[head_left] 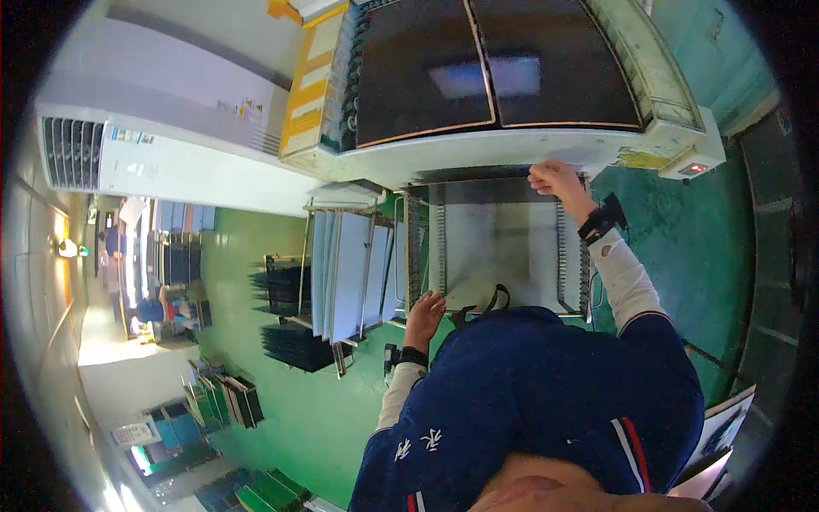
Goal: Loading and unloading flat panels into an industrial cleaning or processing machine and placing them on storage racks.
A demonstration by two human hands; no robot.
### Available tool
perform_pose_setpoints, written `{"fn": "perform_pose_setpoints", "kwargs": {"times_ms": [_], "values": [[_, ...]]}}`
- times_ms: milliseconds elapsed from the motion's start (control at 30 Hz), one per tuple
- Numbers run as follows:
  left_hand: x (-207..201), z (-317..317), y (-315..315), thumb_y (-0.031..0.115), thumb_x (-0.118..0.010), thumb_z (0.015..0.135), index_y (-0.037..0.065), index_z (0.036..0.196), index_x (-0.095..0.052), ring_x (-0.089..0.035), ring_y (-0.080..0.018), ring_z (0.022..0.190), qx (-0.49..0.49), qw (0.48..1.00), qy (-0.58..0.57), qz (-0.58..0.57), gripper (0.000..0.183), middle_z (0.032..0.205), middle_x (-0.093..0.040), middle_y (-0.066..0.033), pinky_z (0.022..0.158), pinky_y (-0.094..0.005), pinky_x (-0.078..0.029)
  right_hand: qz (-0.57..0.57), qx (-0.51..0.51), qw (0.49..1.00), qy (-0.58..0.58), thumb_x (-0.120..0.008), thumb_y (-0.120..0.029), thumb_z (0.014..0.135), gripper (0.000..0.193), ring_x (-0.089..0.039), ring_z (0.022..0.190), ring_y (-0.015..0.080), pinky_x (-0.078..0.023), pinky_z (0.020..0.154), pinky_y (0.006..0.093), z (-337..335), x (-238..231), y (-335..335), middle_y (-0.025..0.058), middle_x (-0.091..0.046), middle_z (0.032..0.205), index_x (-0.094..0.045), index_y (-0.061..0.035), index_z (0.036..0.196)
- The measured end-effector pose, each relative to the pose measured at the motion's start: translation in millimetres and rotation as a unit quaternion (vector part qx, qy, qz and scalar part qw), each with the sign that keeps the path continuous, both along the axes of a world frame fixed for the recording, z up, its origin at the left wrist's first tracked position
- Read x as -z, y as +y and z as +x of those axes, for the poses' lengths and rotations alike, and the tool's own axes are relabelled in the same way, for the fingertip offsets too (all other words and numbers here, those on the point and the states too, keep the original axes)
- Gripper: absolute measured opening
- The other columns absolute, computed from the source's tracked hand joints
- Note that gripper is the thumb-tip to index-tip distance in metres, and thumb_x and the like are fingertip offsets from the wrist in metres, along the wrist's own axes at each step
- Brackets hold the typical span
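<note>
A metal rack cart [503,247] with toothed side rails stands right in front of me, against the machine. My right hand [554,179] is at the cart's far right end, just below the machine's pale front edge. Its fingers are curled closed; whatever may be in them is hidden. A dark panel strip [478,191] lies across the far end of the cart, left of that hand. By the near left corner of the cart is my left hand [424,317], fingers apart and holding nothing visible. Both wrists wear dark strapped devices.
The pale machine [409,154] bears two dark panels [422,72] on its top. A white air conditioner [188,158] stands at the left. Beside the cart is a rack of upright pale boards [345,273]. Dark boards [294,348] stand lower, on the green floor [247,230].
</note>
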State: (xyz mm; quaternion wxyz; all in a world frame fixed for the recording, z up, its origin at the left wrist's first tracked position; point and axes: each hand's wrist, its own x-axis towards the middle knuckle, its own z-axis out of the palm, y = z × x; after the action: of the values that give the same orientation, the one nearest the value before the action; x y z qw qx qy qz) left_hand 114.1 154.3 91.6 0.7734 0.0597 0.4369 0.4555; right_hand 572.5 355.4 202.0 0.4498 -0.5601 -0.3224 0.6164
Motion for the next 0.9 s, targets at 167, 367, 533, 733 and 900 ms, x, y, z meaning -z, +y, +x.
{"fn": "perform_pose_setpoints", "kwargs": {"times_ms": [167, 367, 533, 733, 900], "values": [[-2.8, 12.6, -23.9, 0.014, -0.057, 0.090, 0.004, 0.121, -0.046, -0.057, -0.0310, 0.103, -0.021, 0.996, 0.070, -0.054, 0.034, 0.116, -0.056, -0.0148, 0.087, -0.0412, -0.049, 0.115, -0.110, 0.928, -0.338, -0.068, -0.026, 0.079, 0.030, -0.064, 0.077, 0.0241, -0.050, 0.070, 0.0333, -44.3, 34.7, 18.8, 0.0115, -0.067, 0.085, -0.064, -0.0020, 0.097], [-11.8, 7.4, -52.0, 0.011, -0.057, 0.090, 0.001, 0.124, -0.045, -0.059, -0.0320, 0.100, -0.100, 0.991, 0.041, -0.078, 0.037, 0.115, -0.056, -0.0164, 0.084, -0.0421, -0.050, 0.269, -0.094, 0.841, -0.461, -0.068, -0.027, 0.077, 0.029, -0.062, 0.086, 0.0349, -0.048, 0.077, 0.0412, -82.7, 49.4, 35.8, 0.0171, -0.065, 0.082, -0.065, -0.0020, 0.092], [-18.4, 2.0, -76.7, 0.012, -0.057, 0.090, -0.002, 0.124, -0.044, -0.059, -0.0323, 0.100, -0.128, 0.989, 0.049, -0.061, 0.039, 0.116, -0.056, -0.0166, 0.084, -0.0414, -0.051, 0.179, -0.287, 0.771, -0.540, -0.061, -0.029, 0.080, 0.027, -0.060, 0.085, 0.0393, -0.046, 0.073, 0.0490, -109.0, 47.9, 36.1, 0.0200, -0.063, 0.083, -0.063, -0.0026, 0.084], [-14.7, 3.3, -94.6, 0.012, -0.057, 0.091, -0.002, 0.125, -0.044, -0.060, -0.0287, 0.093, -0.150, 0.985, 0.027, -0.078, 0.039, 0.113, -0.057, -0.0154, 0.079, -0.0391, -0.051, 0.183, -0.291, 0.746, -0.570, -0.059, -0.025, 0.082, 0.023, -0.060, 0.084, 0.0391, -0.045, 0.070, 0.0506, -116.0, 76.7, 32.6, 0.0192, -0.062, 0.080, -0.059, -0.0032, 0.077], [-25.1, 15.5, -94.1, 0.015, -0.058, 0.090, 0.000, 0.125, -0.044, -0.060, -0.0246, 0.087, -0.084, 0.986, 0.112, -0.093, 0.040, 0.106, -0.059, -0.0130, 0.070, -0.0350, -0.051, 0.194, -0.290, 0.714, -0.607, -0.059, -0.025, 0.082, 0.021, -0.060, 0.084, 0.0379, -0.045, 0.069, 0.0501, -118.2, 82.6, 20.9, 0.0182, -0.063, 0.081, -0.061, -0.0046, 0.079]]}}
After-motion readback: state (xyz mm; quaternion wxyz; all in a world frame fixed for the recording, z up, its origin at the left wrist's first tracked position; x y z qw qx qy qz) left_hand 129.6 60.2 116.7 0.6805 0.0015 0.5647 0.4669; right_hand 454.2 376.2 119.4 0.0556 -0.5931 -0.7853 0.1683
